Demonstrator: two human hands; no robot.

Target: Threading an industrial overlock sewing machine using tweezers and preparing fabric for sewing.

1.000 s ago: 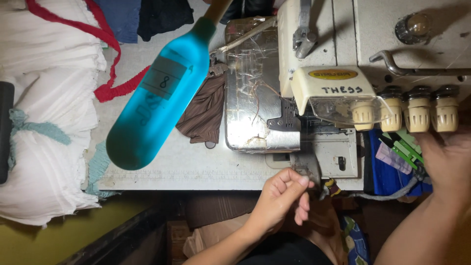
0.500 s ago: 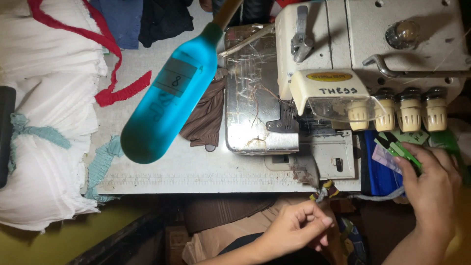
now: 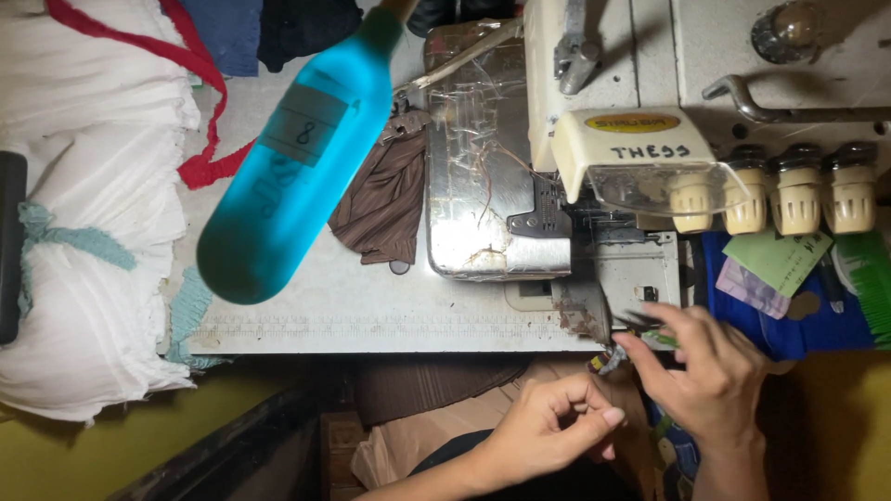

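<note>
head camera, steeply downward, close

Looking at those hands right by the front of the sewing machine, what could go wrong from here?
The right hand pinches a thin tool, perhaps tweezers, close to the dark front corner of the sewing machine; a slip could nick a finger. The left hand holds something small below the table edge, where it could drop out of sight. The brown cloth lies against the metal plate and might snag.
</note>
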